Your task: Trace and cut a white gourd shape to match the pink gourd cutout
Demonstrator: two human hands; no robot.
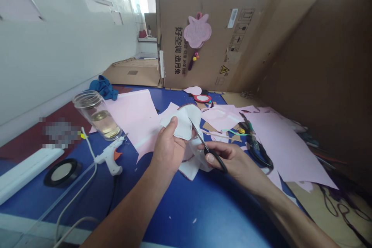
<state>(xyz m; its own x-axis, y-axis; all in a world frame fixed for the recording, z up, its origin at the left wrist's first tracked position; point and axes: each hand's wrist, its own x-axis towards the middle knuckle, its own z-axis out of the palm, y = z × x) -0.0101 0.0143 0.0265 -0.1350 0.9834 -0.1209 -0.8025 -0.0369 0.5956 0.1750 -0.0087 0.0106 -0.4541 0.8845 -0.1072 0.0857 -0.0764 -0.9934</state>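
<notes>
Head view: left hand pinches white piece, apparently steadying it against scissors gripped by right hand, pointing toward eleven o'clock.

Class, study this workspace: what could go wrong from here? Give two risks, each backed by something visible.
1. The left hand grips the white piece close to the blades of the black-handled scissors in the right hand, so a slip might nick a finger.
2. A glass jar holding liquid stands beside the glue gun; a knock could spill onto it.
</notes>
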